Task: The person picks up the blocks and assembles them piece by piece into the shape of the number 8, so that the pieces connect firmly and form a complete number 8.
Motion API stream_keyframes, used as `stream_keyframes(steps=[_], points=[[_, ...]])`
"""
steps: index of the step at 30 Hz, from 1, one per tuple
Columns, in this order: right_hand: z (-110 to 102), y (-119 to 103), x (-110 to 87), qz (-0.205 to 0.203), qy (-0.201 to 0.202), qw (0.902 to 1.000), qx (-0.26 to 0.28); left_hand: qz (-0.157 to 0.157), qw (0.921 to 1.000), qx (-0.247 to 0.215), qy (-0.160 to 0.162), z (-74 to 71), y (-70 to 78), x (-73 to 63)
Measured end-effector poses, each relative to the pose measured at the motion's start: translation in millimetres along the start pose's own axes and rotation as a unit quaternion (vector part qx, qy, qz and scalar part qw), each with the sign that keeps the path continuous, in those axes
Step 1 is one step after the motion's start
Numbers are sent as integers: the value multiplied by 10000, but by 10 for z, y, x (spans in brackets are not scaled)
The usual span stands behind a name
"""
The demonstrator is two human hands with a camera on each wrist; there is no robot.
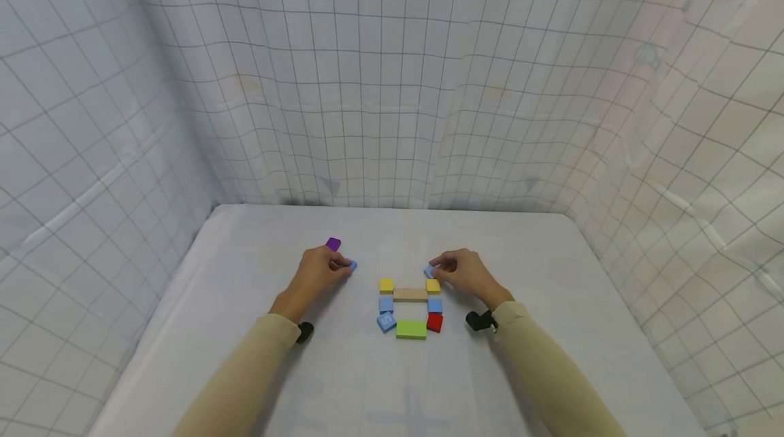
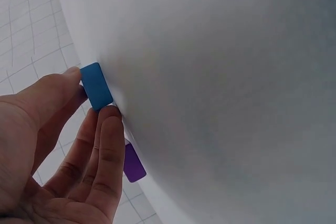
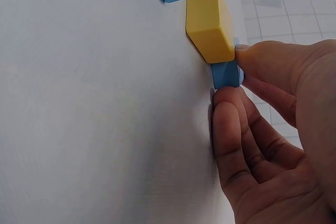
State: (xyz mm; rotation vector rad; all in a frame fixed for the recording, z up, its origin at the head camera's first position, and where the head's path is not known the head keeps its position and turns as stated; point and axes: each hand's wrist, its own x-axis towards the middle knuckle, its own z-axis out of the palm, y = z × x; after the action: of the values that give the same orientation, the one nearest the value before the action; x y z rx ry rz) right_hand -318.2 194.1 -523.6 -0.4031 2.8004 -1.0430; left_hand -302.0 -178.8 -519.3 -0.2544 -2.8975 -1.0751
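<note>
My left hand (image 1: 321,267) pinches a small blue block (image 2: 96,86) between thumb and fingers, low over the white table. Just beyond that hand lies a purple block (image 1: 333,244). With thumb and fingertips my right hand (image 1: 464,271) grips another blue block (image 3: 226,74), right behind the right-hand yellow block (image 1: 433,286). Nearer me, the laid-out blocks include a left yellow block (image 1: 386,286), a wooden plank (image 1: 410,295) between the yellow ones, blue blocks (image 1: 386,305) on both sides, a printed blue block (image 1: 386,322), a green block (image 1: 411,330) and a red block (image 1: 434,322).
The white-covered table (image 1: 245,382) ends at a far edge, where a hanging white sheet with a dark grid (image 1: 392,117) rises. Similar sheets close off the left and right sides. A black strap device sits on each wrist.
</note>
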Motion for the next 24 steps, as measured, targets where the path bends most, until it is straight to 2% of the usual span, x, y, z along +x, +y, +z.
stream_keyframes(steps=[6,13,14,15,20,24], points=[[1,-7,5,17,-5,10000,-14,-25,9999,-64,-101,30,64,34],[7,11,3,-15,-33,10000,-28,333,9993,-160,-73,244,-145,223],[7,12,3,-14,-38,10000,-29,338,9992,-176,-104,240,-111,216],[5,10,3,-12,-38,10000,-26,438,9989,-169,-54,283,-148,242],[4,5,5,-21,-25,10000,-18,447,9985,-292,-76,279,-28,208],[3,0,8,-39,-19,10000,-16,546,9983,-212,-40,336,-46,243]])
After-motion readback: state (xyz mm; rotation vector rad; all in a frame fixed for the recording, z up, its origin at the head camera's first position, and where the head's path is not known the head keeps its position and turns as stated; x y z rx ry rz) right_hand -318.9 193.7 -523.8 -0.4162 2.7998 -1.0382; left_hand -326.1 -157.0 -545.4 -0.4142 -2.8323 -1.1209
